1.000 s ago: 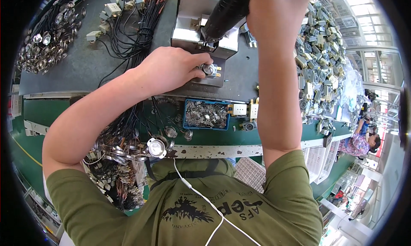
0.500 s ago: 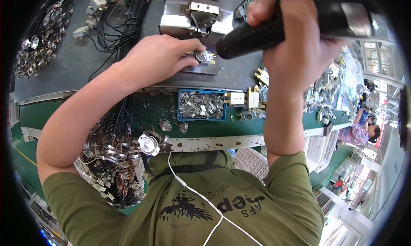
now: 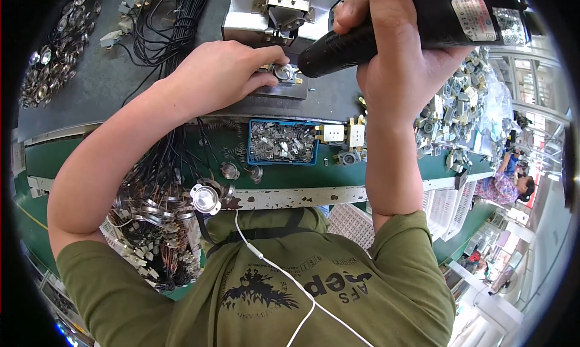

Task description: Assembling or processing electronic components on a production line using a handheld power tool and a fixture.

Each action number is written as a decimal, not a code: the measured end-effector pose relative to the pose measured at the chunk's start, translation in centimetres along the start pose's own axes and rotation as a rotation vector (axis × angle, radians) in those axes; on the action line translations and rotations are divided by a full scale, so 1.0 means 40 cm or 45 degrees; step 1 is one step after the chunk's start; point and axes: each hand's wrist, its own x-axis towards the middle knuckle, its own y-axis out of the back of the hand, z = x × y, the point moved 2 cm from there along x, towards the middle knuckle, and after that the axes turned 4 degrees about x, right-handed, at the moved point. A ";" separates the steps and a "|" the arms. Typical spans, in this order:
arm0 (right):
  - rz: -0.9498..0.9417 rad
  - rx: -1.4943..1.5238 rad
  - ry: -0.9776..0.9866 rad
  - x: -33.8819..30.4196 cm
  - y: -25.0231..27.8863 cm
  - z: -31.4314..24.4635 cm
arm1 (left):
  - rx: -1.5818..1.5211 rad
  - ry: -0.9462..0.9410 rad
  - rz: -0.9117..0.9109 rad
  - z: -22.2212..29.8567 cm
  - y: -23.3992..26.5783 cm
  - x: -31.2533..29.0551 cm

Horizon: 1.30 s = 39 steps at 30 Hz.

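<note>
My left hand [image 3: 222, 75] reaches across the bench, its thumb and fingertips pinching a small round metal part with brass-coloured terminals [image 3: 284, 73]. That part lies on a flat metal plate [image 3: 290, 92] in front of a shiny metal fixture [image 3: 244, 28]. Wrapped in my right hand [image 3: 402, 54] is a thick black handheld power screwdriver [image 3: 344, 49], tilted with its nose down to the left. The nose comes close to the round part's right side; whether its tip touches is hidden. A tiny screw-like piece [image 3: 312, 89] lies beside the plate.
A blue tray [image 3: 281, 163] of small metal pieces sits on the green lower ledge, with white ceramic blocks [image 3: 333, 133] to its right. Black cable bundles [image 3: 184, 29] run at left. Round metal parts [image 3: 60, 51] are heaped far left, more parts at right. Another person [image 3: 504, 187] sits far right.
The screwdriver in my right hand has moved slightly left and turned, bringing its nose nearer the round part. My left hand keeps its pinch. The whole view has shifted a little.
</note>
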 end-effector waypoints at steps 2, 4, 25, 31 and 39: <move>-0.006 -0.003 -0.018 -0.005 0.006 0.000 | -0.013 -0.011 0.000 -0.002 -0.005 0.003; -0.013 -0.003 -0.035 -0.004 0.008 -0.003 | -0.024 -0.018 0.005 -0.001 -0.006 0.006; 0.195 -0.916 -0.284 -0.030 -0.100 -0.064 | 0.183 -0.120 0.126 0.005 -0.010 -0.007; 0.272 -0.914 -0.278 -0.029 -0.039 -0.117 | 0.352 -0.305 0.325 0.005 -0.013 -0.011; 0.336 -0.933 -0.294 -0.020 0.026 -0.138 | 0.269 -0.865 -0.155 0.148 -0.098 -0.015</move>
